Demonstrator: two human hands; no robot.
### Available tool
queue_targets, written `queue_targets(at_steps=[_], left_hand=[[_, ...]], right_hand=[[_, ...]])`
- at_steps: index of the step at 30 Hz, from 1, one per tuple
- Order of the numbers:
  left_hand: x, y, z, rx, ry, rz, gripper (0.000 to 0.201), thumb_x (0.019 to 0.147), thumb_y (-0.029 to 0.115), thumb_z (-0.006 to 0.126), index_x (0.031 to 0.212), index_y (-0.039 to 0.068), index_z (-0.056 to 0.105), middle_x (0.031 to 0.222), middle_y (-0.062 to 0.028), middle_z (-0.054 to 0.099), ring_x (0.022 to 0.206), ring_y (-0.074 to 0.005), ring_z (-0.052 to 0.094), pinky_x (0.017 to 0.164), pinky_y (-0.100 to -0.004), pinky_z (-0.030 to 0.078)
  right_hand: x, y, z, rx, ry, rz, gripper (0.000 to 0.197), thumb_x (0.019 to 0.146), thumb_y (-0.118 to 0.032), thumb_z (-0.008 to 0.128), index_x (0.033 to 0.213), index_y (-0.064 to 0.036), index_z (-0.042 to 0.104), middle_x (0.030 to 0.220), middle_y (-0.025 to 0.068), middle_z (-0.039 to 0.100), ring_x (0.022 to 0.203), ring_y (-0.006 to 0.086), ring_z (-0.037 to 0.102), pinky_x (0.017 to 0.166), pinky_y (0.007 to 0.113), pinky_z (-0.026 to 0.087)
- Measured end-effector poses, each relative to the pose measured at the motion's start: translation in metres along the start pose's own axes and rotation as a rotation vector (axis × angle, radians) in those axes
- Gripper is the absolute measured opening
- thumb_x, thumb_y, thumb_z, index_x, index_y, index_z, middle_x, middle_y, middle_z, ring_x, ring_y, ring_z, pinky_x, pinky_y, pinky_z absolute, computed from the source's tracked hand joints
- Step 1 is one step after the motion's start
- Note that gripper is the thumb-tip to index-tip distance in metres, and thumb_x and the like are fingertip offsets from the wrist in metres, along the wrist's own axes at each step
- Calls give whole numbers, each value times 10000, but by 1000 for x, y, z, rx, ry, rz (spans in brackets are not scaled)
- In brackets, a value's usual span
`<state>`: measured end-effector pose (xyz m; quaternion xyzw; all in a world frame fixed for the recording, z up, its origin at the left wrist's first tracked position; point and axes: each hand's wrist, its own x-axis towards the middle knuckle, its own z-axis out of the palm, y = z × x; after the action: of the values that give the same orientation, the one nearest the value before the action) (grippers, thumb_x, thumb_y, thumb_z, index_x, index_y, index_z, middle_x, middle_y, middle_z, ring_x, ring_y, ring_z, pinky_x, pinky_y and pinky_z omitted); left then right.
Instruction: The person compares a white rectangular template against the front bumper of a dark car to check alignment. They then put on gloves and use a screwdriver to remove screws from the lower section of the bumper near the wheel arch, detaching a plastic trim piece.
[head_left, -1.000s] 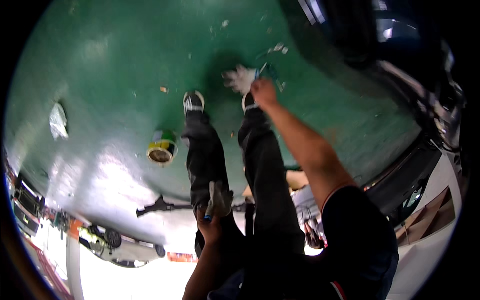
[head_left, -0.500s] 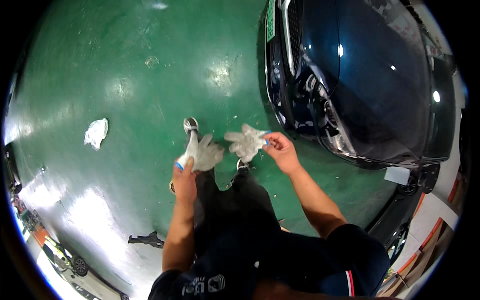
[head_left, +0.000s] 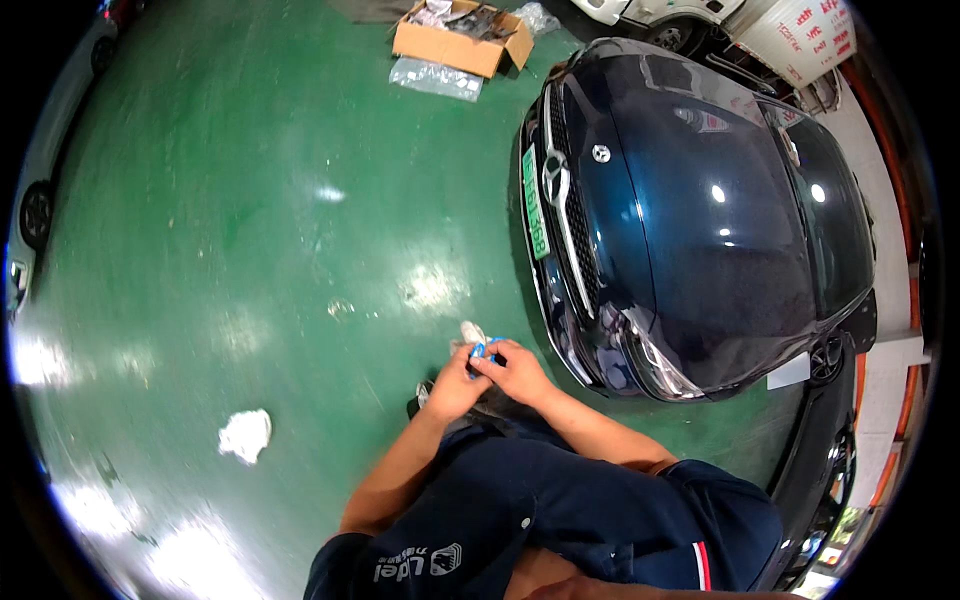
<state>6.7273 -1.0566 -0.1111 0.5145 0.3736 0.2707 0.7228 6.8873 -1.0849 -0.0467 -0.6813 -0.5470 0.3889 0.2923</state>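
My left hand [head_left: 455, 388] and my right hand [head_left: 514, 372] meet in front of my body. Both are closed on the blue cuffs of the white work gloves [head_left: 472, 332], the fingers of the two hands nearly touching. A pale knitted part of the gloves pokes out beyond my fingertips. The rest is hidden behind my hands, so I cannot tell how the two gloves lie against each other.
On my right stands a dark blue car [head_left: 700, 200], its front close to my right arm. A cardboard box [head_left: 445, 50] of scraps lies far ahead, beside clear plastic wrapping [head_left: 435, 80]. A crumpled white bundle [head_left: 245, 436] rests on the green floor [head_left: 250, 230] to my left.
My hands have come together from apart, bringing the two gloves' blue cuffs side by side. The view has tilted up, showing more of the car and the box.
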Motion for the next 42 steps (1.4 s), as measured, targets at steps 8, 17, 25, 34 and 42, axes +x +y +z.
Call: queue_targets(at_steps=[8, 17, 25, 34, 42], left_hand=[[118, 47, -108, -65, 362, -288, 200, 923, 2, 637, 1117, -6, 586, 980, -75, 682, 820, -120, 655, 711, -297, 553], [286, 222, -182, 738, 370, 365, 310, 885, 25, 704, 1178, -4, 607, 1097, -223, 632, 1008, -413, 626, 877, -453, 522], [499, 261, -242, 1029, -94, -134, 444, 880, 102, 580, 1307, -21, 588, 1063, -317, 697, 1025, -507, 656, 881, -526, 547], [831, 274, -298, -740, -260, -407, 308, 902, 204, 499, 1041, -15, 666, 913, -123, 724, 875, -306, 667, 782, -440, 521], [1030, 267, -224, -209, -511, -455, 533, 1068, 401, 482, 1496, 84, 504, 1450, -127, 586, 1197, -244, 611, 1046, -388, 478]], right_hand=[[173, 5, 10, 33, -120, 123, 273, 895, -282, 735, 983, -25, 712, 913, 197, 701, 860, 351, 683, 775, 425, 535], [433, -63, -5, 714, -310, 435, 151, 971, -169, 677, 891, -41, 664, 862, 21, 657, 768, 136, 580, 683, 328, 486], [596, -84, -101, -12, 58, -145, 137, 860, -169, 685, 910, -45, 657, 958, 163, 662, 950, 368, 643, 826, 444, 524], [779, -93, -184, 78, 222, 92, 112, 847, -129, 687, 911, -38, 668, 947, 177, 677, 934, 376, 656, 821, 458, 530], [898, -68, -283, -22, 368, -104, 105, 827, -133, 670, 820, -36, 631, 883, 185, 643, 899, 405, 630, 790, 504, 513]])
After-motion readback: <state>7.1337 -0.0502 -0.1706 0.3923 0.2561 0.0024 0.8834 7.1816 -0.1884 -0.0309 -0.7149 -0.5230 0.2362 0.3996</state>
